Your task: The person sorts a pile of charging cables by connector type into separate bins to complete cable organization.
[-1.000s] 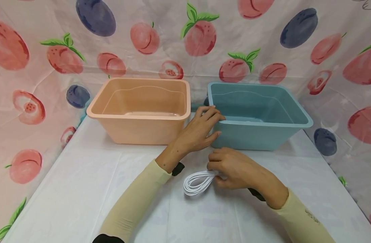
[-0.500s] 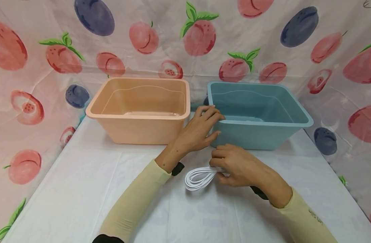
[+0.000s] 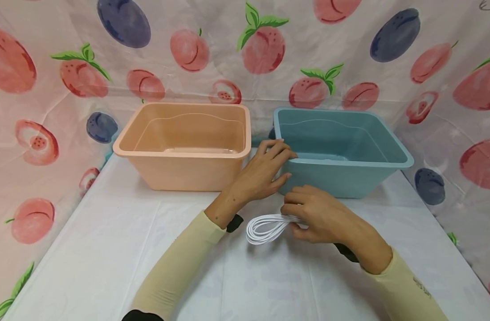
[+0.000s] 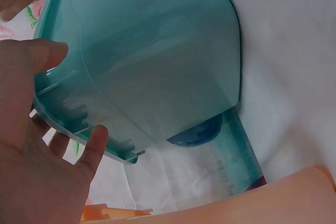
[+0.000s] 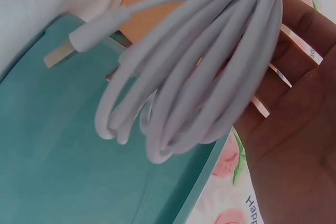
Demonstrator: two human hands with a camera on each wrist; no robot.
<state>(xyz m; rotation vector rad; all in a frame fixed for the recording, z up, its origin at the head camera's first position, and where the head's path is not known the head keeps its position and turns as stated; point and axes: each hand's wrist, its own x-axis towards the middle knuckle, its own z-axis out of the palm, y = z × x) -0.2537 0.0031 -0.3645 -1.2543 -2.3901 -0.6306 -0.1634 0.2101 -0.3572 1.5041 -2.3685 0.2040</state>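
A coiled white USB charging cable (image 3: 265, 228) hangs from my right hand (image 3: 321, 214), pinched between thumb and fingers just above the table. Its loops and a plug (image 5: 60, 55) show large in the right wrist view. My left hand (image 3: 261, 174) holds the left front corner of the teal bin (image 3: 349, 178). In the left wrist view, several fingers (image 4: 94, 145) wrap over the bin's rim, and the thumb (image 4: 50, 56) lies against the outer wall. The right hand is just in front of this bin, close to the left thumb.
A peach-coloured bin (image 3: 189, 174) stands left of the teal one, with a narrow gap between them. Both rest on a white-covered table (image 3: 269, 285). A fruit-print cloth (image 3: 157, 58) hangs behind and along both sides.
My right hand and the cable have risen slightly and shifted a little to the right, nearer the teal bin. The left hand stays at the bin's corner.
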